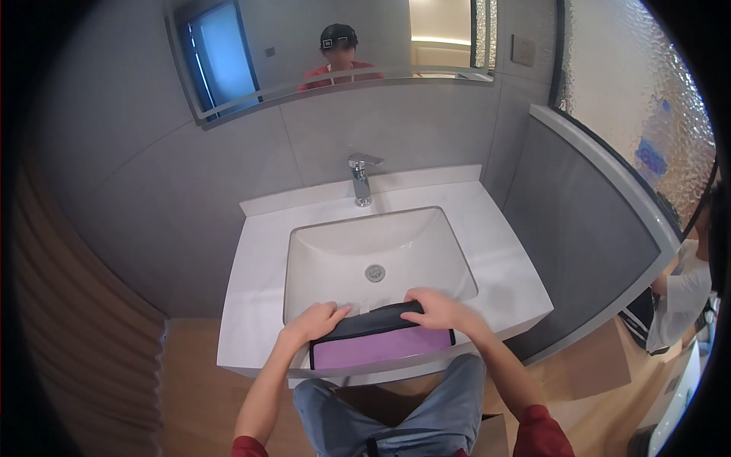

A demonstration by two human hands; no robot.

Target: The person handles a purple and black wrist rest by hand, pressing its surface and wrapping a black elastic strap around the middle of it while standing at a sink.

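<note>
A purple bag with black edging (382, 349) rests at the front edge of the white counter (255, 293), its dark top part leaning over the near rim of the sink basin (365, 244). My left hand (314, 321) is closed on the dark top at its left end. Toward the right end, my right hand (435, 312) grips the same top edge, thumb pointing inward. The fingers of both hands are partly hidden behind the bag, and its inside does not show.
A chrome faucet (362, 181) stands behind the basin, below a wall mirror (297, 57). A grey partition (586, 221) with textured glass rises on the right. Beyond it are a cardboard box (594, 362) and a person in a white shirt (679, 293). A brown curtain (87, 320) hangs at left.
</note>
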